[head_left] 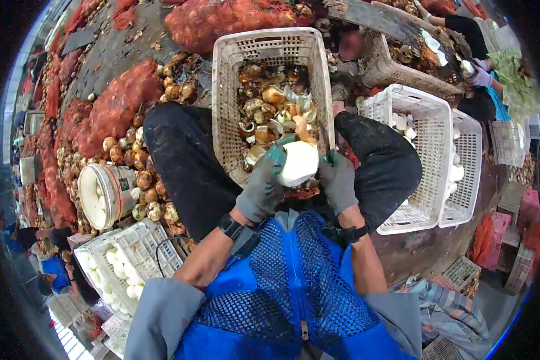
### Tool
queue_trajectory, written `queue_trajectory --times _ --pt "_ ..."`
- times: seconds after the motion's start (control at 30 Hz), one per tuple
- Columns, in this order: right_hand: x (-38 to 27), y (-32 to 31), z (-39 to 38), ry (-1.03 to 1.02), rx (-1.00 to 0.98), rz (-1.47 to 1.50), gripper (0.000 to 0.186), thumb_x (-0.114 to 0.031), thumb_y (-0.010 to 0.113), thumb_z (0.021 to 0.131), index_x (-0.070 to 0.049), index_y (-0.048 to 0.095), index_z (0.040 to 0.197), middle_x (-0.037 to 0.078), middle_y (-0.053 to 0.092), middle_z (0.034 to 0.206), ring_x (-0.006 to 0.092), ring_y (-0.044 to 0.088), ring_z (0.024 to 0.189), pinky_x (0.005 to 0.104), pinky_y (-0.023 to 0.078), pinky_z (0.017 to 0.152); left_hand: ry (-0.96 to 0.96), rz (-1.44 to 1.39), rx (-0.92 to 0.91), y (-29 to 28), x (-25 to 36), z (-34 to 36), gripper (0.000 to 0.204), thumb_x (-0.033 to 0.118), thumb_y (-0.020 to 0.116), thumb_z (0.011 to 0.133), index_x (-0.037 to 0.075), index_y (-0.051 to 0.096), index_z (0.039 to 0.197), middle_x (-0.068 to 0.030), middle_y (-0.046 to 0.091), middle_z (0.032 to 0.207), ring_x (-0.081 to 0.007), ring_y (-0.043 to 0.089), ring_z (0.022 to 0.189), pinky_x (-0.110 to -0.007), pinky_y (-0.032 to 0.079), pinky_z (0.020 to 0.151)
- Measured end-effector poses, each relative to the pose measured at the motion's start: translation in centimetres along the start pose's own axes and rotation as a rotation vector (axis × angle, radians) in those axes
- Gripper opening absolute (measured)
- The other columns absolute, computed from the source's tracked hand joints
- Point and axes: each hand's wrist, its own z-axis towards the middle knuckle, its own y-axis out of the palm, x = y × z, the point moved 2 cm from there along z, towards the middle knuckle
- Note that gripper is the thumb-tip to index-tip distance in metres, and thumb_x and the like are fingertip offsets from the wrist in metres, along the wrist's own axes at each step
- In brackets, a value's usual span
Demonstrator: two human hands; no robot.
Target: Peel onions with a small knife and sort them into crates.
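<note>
In my gloved left hand [263, 186] is a large white onion [300, 163], mostly peeled, with the fingers wrapped round its left side. A strip of brown skin [305, 129] stands at the onion's far edge. My gloved right hand [338, 181] is closed at the onion's right side; whatever its fingers hold is too small to make out. Both hands are over the near end of a white plastic crate [221, 102] between my knees. Inside that crate lie brown onions [273, 95] and loose skins.
White crates [417, 156] holding peeled onions stand on the right. At left are a white bucket [99, 195], loose unpeeled onions [153, 210] and red mesh sacks [129, 90]. More peeled onions fill a crate [156, 243] at lower left. Another person's gloved hand [481, 77] is at upper right.
</note>
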Motion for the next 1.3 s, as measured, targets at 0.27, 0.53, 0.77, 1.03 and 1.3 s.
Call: queue_trajectory --times 0.27,0.53,0.77,1.03,1.3 --pt "-2.8 -3.6 1.5 0.079 -0.077 0.749 0.044 -0.039 0.073 0.100 0.003 0.076 0.110 0.006 0.070 0.081 0.0159 0.061 0.072 0.0359 0.051 0.070 -0.055 0.521 -0.061 -0.5 1.7 0.9 0.064 0.036 0.065 0.106 0.003 0.048 0.158 -0.0117 0.069 0.137 -0.0180 0.069 0.120 -0.032 0.056 0.103" --pt "-2.6 -2.8 1.1 0.157 -0.192 0.620 0.036 -0.033 0.073 0.099 0.003 0.074 0.093 0.002 0.067 0.078 0.0118 0.059 0.072 0.0341 0.048 0.065 -0.055 0.805 0.000 1.6 2.1 -0.1 0.068 0.045 0.060 0.107 0.003 0.050 0.159 -0.0123 0.063 0.147 -0.0191 0.064 0.127 -0.035 0.050 0.110" --pt "-5.8 -2.4 -0.4 0.305 -0.030 1.019 0.024 -0.025 0.068 0.104 -0.001 0.072 0.105 -0.004 0.068 0.085 0.0039 0.060 0.070 0.0241 0.047 0.060 -0.071 0.453 0.042 0.8 0.7 0.1 0.061 0.033 0.062 0.107 0.004 0.049 0.159 -0.0088 0.068 0.136 -0.0160 0.068 0.115 -0.032 0.055 0.101" --pt "-5.3 -4.8 0.1 0.052 0.118 0.581 0.027 -0.024 0.070 0.100 0.002 0.071 0.093 -0.002 0.063 0.078 0.0096 0.054 0.073 0.0333 0.047 0.067 -0.016 0.932 0.042 1.7 1.0 0.4 0.077 0.047 0.065 0.105 0.001 0.042 0.162 -0.0150 0.063 0.147 -0.0215 0.062 0.130 -0.034 0.047 0.113" --pt "-5.0 -3.1 -0.8 0.396 -0.079 1.229 0.036 -0.039 0.073 0.102 -0.004 0.074 0.108 -0.001 0.063 0.072 0.0103 0.058 0.053 0.0272 0.048 0.049 -0.044 0.710 0.079 0.6 0.5 0.4 0.082 0.042 0.073 0.101 0.001 0.040 0.164 -0.0158 0.065 0.144 -0.0206 0.065 0.127 -0.036 0.051 0.111"
